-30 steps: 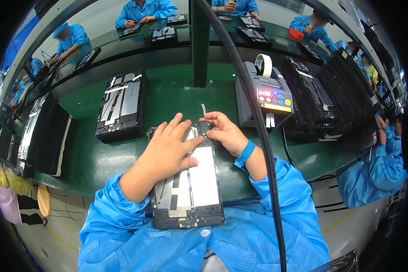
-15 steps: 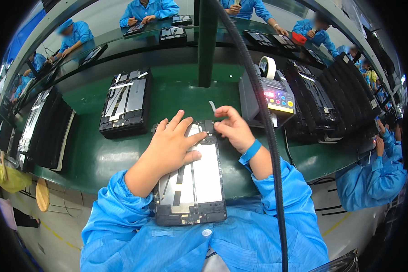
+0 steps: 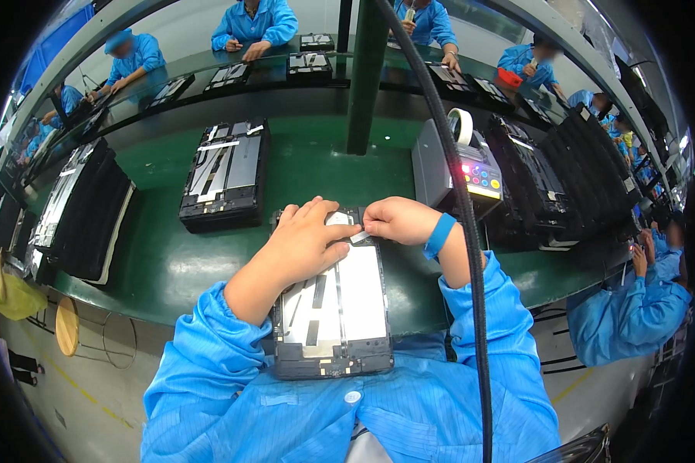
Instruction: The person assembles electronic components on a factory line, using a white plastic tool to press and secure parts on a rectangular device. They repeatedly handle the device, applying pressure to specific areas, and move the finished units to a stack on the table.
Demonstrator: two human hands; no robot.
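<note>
An opened tablet-like unit (image 3: 359,309), with a silver inner plate and black frame, lies before me, its near end over the bench edge. My left hand (image 3: 309,243) rests open across its upper left part, fingers spread, one fingertip beside a short pale strip of tape (image 3: 360,237). At the unit's upper right, my right hand (image 3: 400,219) is closed in a pinch at that strip, which lies against the unit's surface. A blue band circles my right wrist.
Behind the unit stands a grey tape dispenser (image 3: 440,166) with a white roll (image 3: 462,127). Stacks of similar units (image 3: 224,174) stand on the green bench (image 3: 316,162), left (image 3: 81,208) and right (image 3: 529,170). A black cable (image 3: 471,255) hangs in front. Co-workers sit across the line.
My right hand has turned and brought the tape strip down from the air onto the unit's upper right. My left hand stays on the unit, its fingers drawn slightly closer together.
</note>
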